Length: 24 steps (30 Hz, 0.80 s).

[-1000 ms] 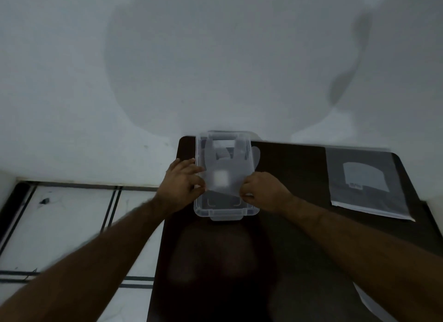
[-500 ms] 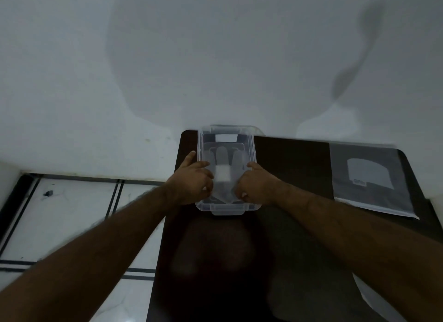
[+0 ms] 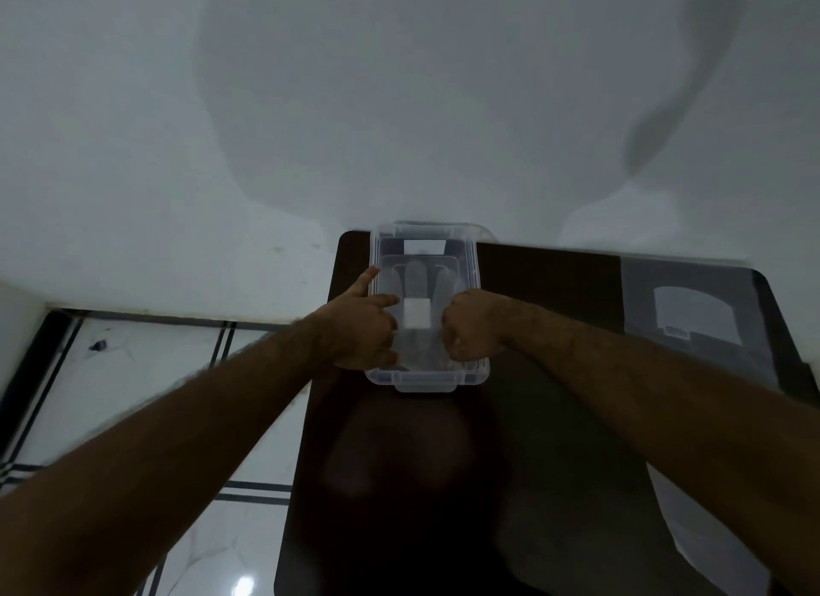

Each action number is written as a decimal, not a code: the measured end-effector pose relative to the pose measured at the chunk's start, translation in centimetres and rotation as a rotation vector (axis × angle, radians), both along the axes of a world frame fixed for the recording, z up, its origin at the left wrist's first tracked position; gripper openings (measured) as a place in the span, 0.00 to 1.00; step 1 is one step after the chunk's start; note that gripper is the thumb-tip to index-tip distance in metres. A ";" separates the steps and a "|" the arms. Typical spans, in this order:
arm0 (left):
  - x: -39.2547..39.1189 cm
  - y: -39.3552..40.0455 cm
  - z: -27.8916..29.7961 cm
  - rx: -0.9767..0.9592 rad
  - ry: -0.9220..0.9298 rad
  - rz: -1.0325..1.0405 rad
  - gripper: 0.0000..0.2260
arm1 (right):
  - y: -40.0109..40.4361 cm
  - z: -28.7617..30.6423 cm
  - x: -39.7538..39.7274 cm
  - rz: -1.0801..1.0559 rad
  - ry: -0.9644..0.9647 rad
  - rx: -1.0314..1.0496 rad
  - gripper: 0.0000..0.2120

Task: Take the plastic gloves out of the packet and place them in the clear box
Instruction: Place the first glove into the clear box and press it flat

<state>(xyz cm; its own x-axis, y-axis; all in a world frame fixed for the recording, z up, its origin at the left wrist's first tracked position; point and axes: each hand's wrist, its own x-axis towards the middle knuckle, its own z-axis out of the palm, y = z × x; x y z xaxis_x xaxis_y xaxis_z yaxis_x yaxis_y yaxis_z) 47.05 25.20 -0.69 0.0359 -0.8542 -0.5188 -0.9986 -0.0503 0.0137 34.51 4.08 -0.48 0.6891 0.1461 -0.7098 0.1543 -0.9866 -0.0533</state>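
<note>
A clear plastic box (image 3: 427,380) stands at the far left of a dark table (image 3: 550,284). Inside it lies a translucent plastic glove (image 3: 416,280), its fingers pointing away from me. My left hand (image 3: 364,329) is at the box's left wall with fingers curled over the rim into the box and the thumb stretched along the rim. Over the right side of the box, my right hand (image 3: 472,327) is curled into a fist and presses down on the glove. The gloves' packet (image 3: 696,320), grey with a pale label, lies flat at the table's far right.
A white wall rises just behind the table. White tiled floor with dark lines (image 3: 146,373) lies to the left, below the table edge. A pale sheet (image 3: 710,546) lies at the table's near right edge.
Both hands have lowered the glove from above the rim down into the box. The hands now sit lower and closer together inside it.
</note>
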 end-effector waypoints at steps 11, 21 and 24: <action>-0.1 -2.6 -0.6 0.205 -0.042 0.031 0.25 | 2.1 -1.6 1.5 0.033 -0.105 -0.165 0.34; -0.8 -1.4 -0.9 0.119 -0.058 -0.029 0.24 | 2.0 -0.6 0.4 0.166 -0.168 -0.196 0.22; -1.5 -1.5 -0.6 0.182 -0.049 -0.005 0.26 | 2.1 -0.6 -0.2 0.163 -0.064 -0.202 0.19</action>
